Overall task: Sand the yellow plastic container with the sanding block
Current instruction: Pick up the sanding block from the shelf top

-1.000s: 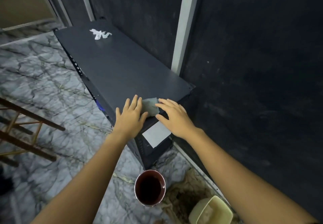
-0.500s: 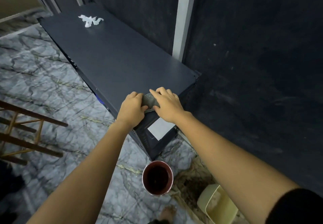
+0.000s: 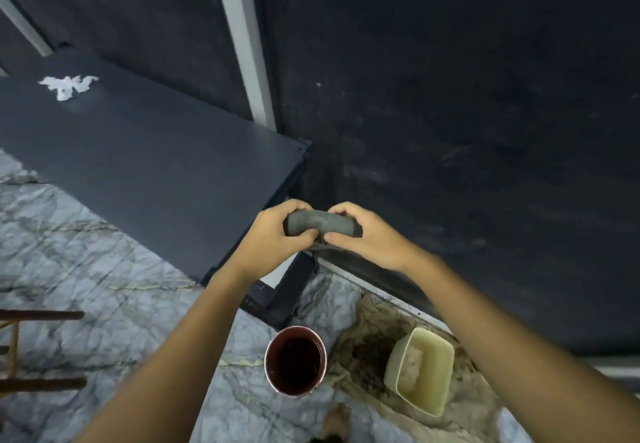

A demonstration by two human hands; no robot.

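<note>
Left hand (image 3: 273,238) and right hand (image 3: 363,235) both grip the grey sanding block (image 3: 320,224), curled round its ends. Yellow container (image 3: 420,370) on floor below.

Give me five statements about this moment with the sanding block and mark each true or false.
1. Both hands grip the grey sanding block. True.
2. The yellow container sits on the dark cabinet. False: it is on the floor, on a cloth.
3. The sanding block touches the yellow container. False: they are apart.
4. A round dark red pot stands left of the yellow container. True.
5. The left hand is empty. False: it grips the block, as does the right hand.
</note>
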